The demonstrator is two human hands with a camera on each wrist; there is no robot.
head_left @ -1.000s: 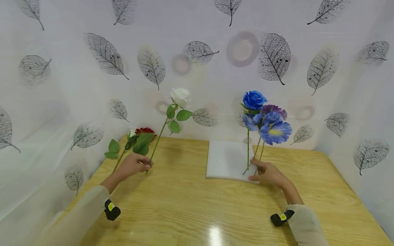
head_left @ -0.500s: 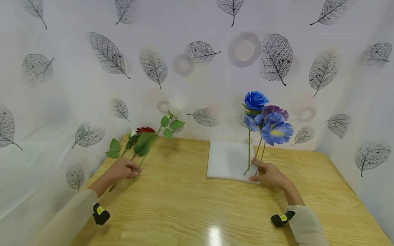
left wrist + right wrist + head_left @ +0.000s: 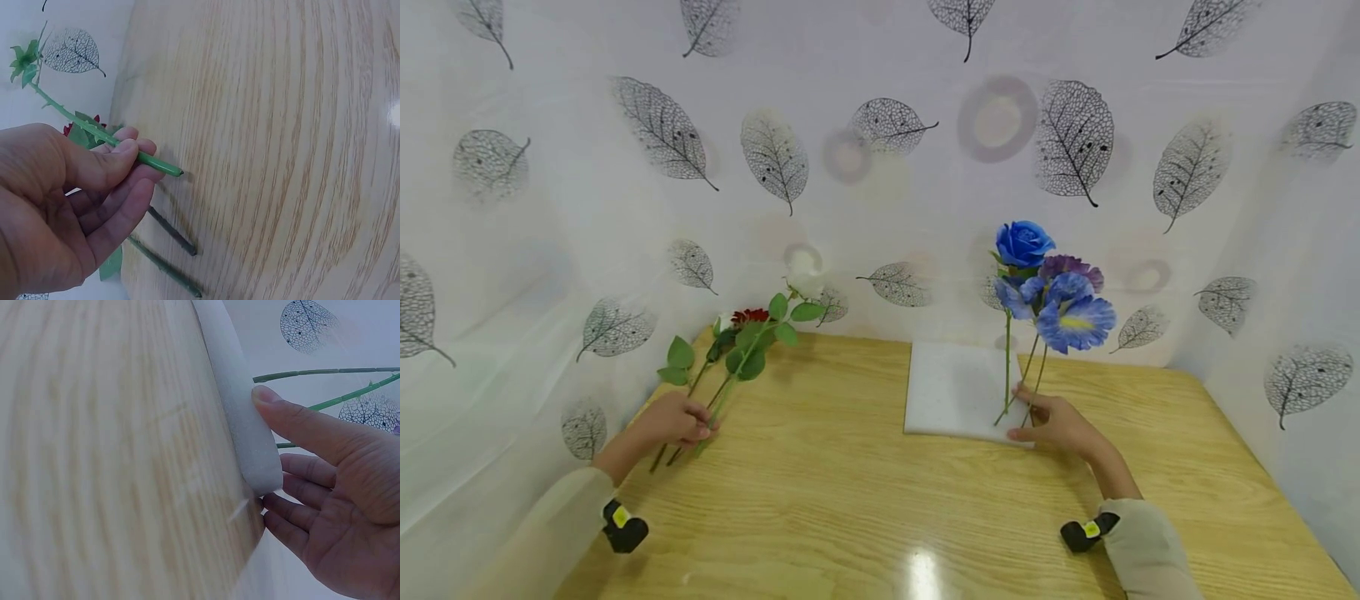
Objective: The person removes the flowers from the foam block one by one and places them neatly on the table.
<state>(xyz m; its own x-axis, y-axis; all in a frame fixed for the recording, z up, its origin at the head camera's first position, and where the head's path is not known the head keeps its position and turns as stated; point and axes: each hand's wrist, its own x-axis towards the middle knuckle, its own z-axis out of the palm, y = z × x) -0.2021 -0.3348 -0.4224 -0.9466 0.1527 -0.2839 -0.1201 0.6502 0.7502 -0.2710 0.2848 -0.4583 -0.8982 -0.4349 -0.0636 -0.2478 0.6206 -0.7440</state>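
Observation:
My left hand (image 3: 673, 421) pinches the green stem (image 3: 164, 165) of a white rose (image 3: 805, 279) between thumb and fingertips. The rose slants up and right, with its bloom before the backdrop. Beneath that hand lie a red flower (image 3: 751, 317) and another white flower (image 3: 725, 320), partly covered by leaves. At the right, my right hand (image 3: 1062, 427) holds a corner of a white foam board (image 3: 951, 392), thumb and fingers against its edges (image 3: 253, 437). Standing in the board are a blue rose (image 3: 1024, 243), a blue iris (image 3: 1078, 323) and a ruffled purple flower (image 3: 1078, 271).
A wooden table (image 3: 850, 500) carries everything. Behind it and along both sides hangs a pale curtain (image 3: 880, 50) printed with skeleton leaves. The loose stems' ends (image 3: 178, 237) rest on the tabletop at the left.
My left hand has moved left and toward me with the white rose, which leans over more and now hangs above the lying flowers. My right hand has stayed at the foam board.

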